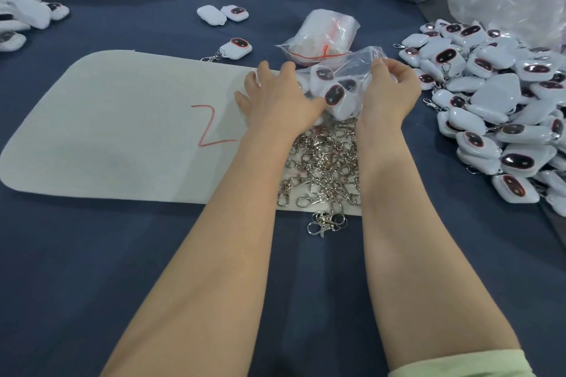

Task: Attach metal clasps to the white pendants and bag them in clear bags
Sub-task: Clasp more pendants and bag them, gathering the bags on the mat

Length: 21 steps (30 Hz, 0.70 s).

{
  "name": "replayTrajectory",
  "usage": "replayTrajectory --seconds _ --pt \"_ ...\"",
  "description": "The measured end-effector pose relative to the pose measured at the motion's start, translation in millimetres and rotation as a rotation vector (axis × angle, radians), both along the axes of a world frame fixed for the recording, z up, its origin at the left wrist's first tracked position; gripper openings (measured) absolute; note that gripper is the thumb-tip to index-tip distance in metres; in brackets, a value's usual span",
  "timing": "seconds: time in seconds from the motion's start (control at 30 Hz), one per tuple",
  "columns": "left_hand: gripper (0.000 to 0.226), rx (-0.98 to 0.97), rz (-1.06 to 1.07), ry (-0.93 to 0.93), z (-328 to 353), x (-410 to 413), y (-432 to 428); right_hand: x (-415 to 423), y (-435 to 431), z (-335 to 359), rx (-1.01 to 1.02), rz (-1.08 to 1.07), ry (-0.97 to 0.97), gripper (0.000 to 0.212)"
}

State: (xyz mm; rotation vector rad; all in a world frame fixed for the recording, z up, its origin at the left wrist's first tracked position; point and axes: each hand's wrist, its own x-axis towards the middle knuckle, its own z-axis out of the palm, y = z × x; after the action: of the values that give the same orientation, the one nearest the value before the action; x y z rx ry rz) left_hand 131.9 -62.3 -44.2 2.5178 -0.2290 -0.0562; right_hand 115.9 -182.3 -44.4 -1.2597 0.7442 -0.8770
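Left hand (275, 95): fingers spread and straight, laid flat against the left flank of a clear plastic bag (364, 58). Right hand (393, 84): fingers curled, pinching the film at the bag's upper right edge. The bag sits between the two hands at the far edge of the grey-white felt mat (122, 119) and holds several white pendants with dark oval faces (333, 95). Whether its mouth is open or sealed cannot be told. Step judged in hand: settling and closing a filled bag. Recommended: steady the load with the flat left hand, draw the film taut with the right, and press out trapped air before sealing (slack film would likely let pendants slide towards the mouth). A heap of silver metal swivel clasps (324, 162) lies just below the bag, between the forearms. Keep the film off their hooks, which could snag it. A large pile of white pendants (505, 107) lies to the right on the dark blue bench (92, 254).
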Motion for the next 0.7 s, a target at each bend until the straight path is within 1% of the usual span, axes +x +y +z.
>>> replayTrajectory --seconds 0.1,0.3,0.43,0.53,0.6,0.7 --pt "0.059 -0.037 -0.002 0.021 -0.1 0.0 2.5 0.8 0.2 -0.6 -0.002 0.009 0.010 0.016" --pt "0.066 0.027 0.073 0.012 3.0 2.4 2.9 3.2 1.5 -2.0 -0.008 0.044 0.023 0.022" --pt "0.074 -0.080 0.075 -0.033 3.1 3.8 6.4 3.7 0.3 -3.8 0.007 0.072 0.043 0.021" --pt "0.075 -0.143 0.075 -0.121 4.1 0.8 2.9 4.6 -0.3 -3.7 0.031 0.092 0.044 0.020" --pt "0.081 -0.074 0.043 -0.154 2.2 -1.3 -2.1 4.7 -1.2 -4.0 0.040 0.106 0.039 0.019" --pt "0.089 0.051 0.020 -0.108 -3.4 -2.9 -3.3 3.7 -1.9 -3.9 0.041 0.137 0.050 0.013"
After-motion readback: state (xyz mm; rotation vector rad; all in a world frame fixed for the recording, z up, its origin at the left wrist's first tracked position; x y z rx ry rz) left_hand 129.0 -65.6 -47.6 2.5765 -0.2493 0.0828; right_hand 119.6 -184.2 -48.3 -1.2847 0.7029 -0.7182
